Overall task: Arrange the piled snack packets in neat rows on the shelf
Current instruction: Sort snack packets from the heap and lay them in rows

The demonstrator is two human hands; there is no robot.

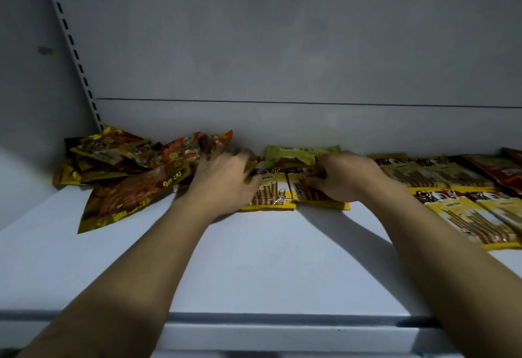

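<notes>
- Snack packets (124, 171): loose pile in the left back corner of the shelf (254, 258). Gold, brown and orange bags overlap, and one gold bag lies further forward than the rest.
- Right side of the shelf: yellow packets (466, 210) lie flat, side by side in rows. A red packet (505, 171) sits at the far right edge.
- Mid-shelf: wafer-roll packet (271, 194) and stick packet (319, 196) lie flat, side by side and touching. A green packet (293, 154) is just behind them, near the back panel.
- Writing: I see dark logo bands along the tops of the yellow packs and characters on a gold bag. All of it is too blurred for me to read.
- Left hand (226, 177): thumb on the wafer-roll packet's left edge, fingers curled round its upper corner, grasping it. Some blur here.
- Right hand (344, 177): fingers curled over the stick packet's upper part, thumb against it, grasping it. The packet's lower half pokes out below the fingers.
</notes>
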